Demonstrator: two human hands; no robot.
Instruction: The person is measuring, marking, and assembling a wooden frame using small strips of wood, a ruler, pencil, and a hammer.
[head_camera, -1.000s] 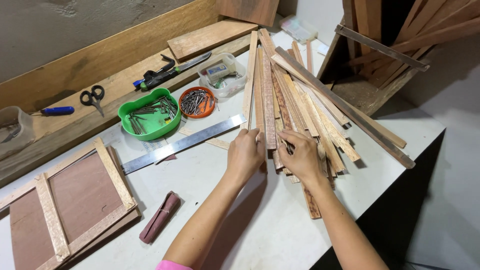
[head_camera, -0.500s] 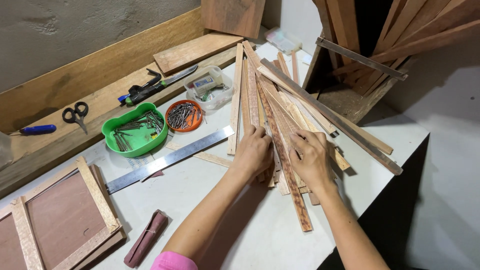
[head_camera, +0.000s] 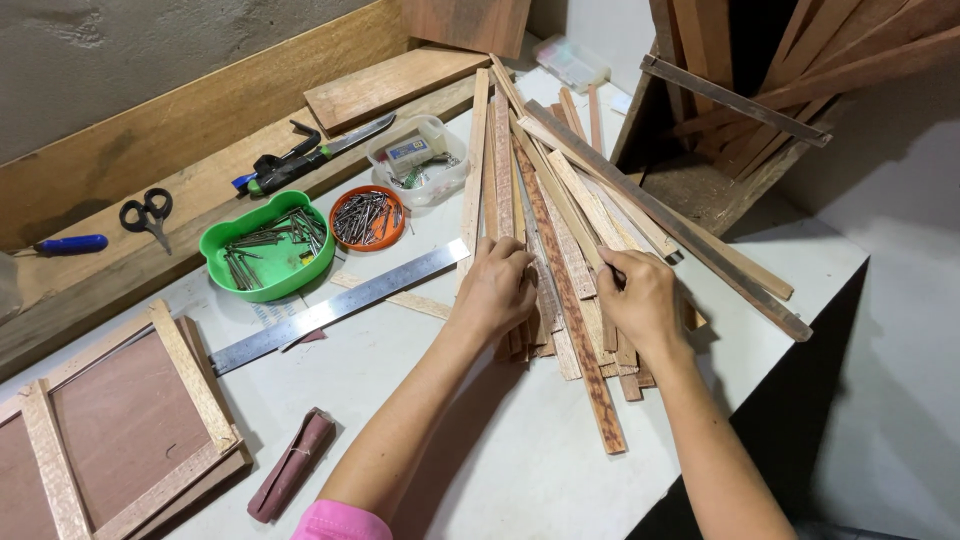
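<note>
Basically both hands press flat on the fanned wood strips (head_camera: 560, 260) mid-table: left hand (head_camera: 497, 290) fingers curled over the near ends, right hand (head_camera: 640, 300) pinching one strip, likely to single it out.

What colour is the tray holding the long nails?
Bright green tray, clearest in the head view.

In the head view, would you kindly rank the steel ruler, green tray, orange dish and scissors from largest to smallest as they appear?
1. steel ruler, clearly the longest
2. green tray
3. orange dish
4. scissors, which look near the dish in size, so the last two are uncertain.
</note>
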